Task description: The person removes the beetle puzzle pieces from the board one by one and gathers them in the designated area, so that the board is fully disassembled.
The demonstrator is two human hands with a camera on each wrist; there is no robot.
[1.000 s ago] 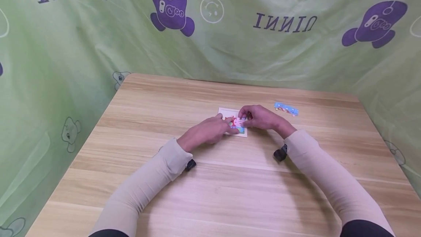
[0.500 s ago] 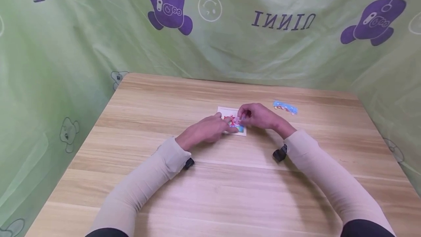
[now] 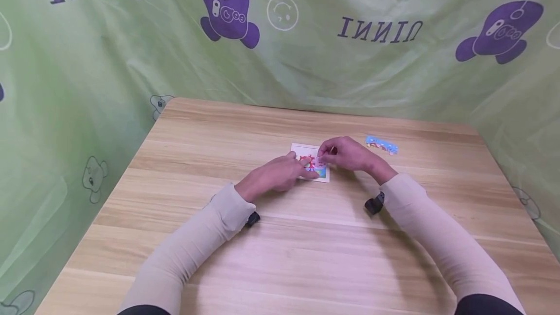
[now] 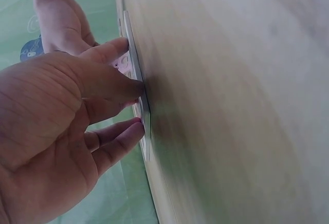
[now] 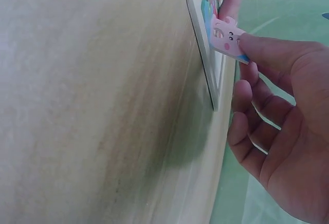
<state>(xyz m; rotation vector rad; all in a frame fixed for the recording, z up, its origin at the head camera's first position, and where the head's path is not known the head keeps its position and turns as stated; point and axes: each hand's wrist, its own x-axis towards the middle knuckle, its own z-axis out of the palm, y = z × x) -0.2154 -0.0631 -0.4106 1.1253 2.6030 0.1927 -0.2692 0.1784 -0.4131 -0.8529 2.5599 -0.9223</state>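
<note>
A white-bordered puzzle board (image 3: pixel 299 148) with a colourful picture lies flat on the table. The left hand (image 3: pixel 277 173) rests on its left part, fingers spread over the picture; in the left wrist view that hand (image 4: pixel 61 106) touches the board (image 4: pixel 134 54) with its fingertips. At the board's right side, the right hand (image 3: pixel 350 153) pinches a pink piece with a pig's face (image 5: pixel 229 36) between thumb and index finger. In the right wrist view the piece is tilted, its inner end against the picture area, while the other fingers of the right hand (image 5: pixel 288 131) are curled loosely.
A blue strip of puzzle pieces (image 3: pixel 381 145) lies on the wooden table (image 3: pixel 280 256) behind and right of the right hand. Green printed cloth (image 3: pixel 306 72) hangs behind the table and at both sides. Dark wrist devices are at both sleeves.
The right hand has shifted slightly, with its wrist a little higher, still pinching the pink piece. The left hand has stayed on the board. The view has moved slightly.
</note>
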